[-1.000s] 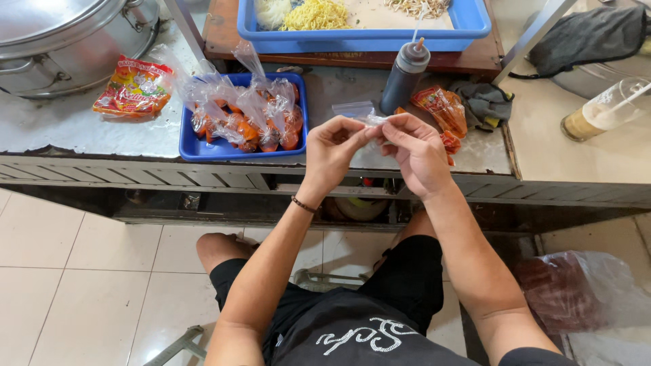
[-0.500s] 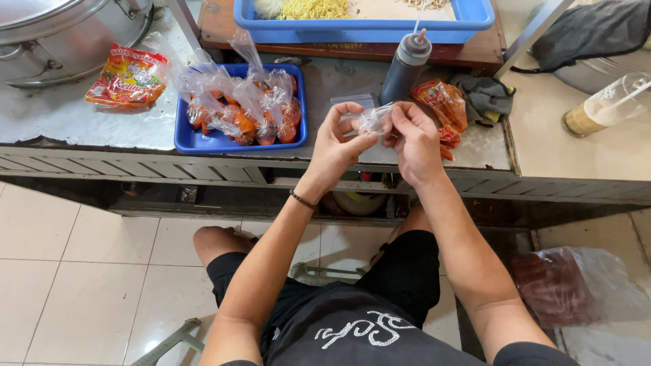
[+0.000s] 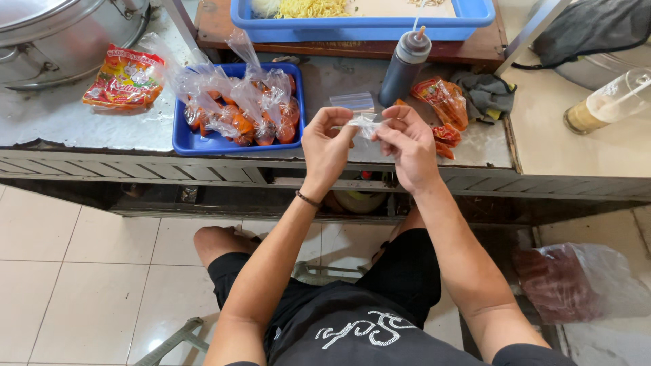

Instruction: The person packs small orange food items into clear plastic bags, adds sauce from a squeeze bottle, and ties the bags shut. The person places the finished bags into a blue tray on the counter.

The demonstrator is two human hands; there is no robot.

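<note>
While both hands hovered over the counter's point(image 3: 102, 125) front edge, the left hand point(image 3: 327, 146) and right hand point(image 3: 408, 146) each pinched a small clear plastic bag point(image 3: 365, 125) between fingertips. A dark sauce bottle point(image 3: 405, 65) stood just behind.

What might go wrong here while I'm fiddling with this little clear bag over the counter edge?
The small clear bag is pinched only between the fingertips of the left hand and right hand, near the counter edge, so it may slip to the floor. The dark squeeze bottle stands just behind the hands; an elbow or wrist could knock it over.
</note>
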